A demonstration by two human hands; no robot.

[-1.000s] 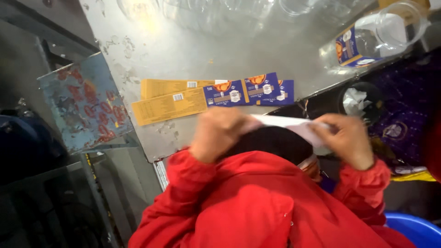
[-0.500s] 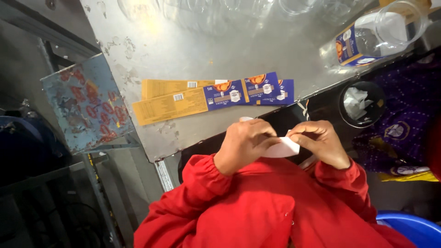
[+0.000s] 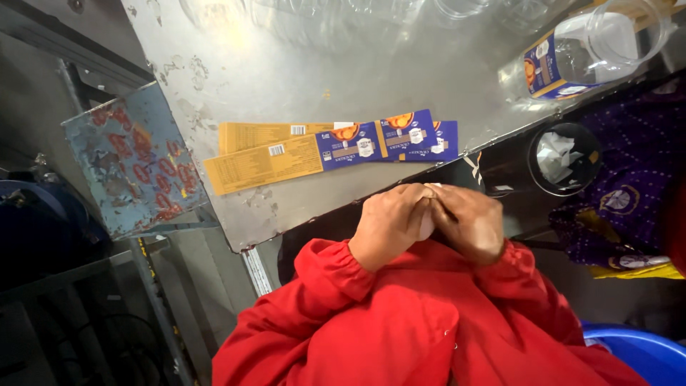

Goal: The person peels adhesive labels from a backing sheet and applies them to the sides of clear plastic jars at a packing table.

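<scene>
while both hands press together below the tabletop (image 3: 300, 78) edge, the left hand (image 3: 389, 225) and right hand (image 3: 468, 221) clamp their grip on a white strip (image 3: 426, 223) between them, almost hidden, its long axis untellable, labels (image 3: 329, 146) lying just beyond.

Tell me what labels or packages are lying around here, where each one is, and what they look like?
Flat label strips: overlapping on the metal table, long rectangles, yellow one end, blue the other.
Clear plastic jar: on its side at top right, with a blue and orange label.
White paper piece: crumpled between left hand and right hand.
</scene>
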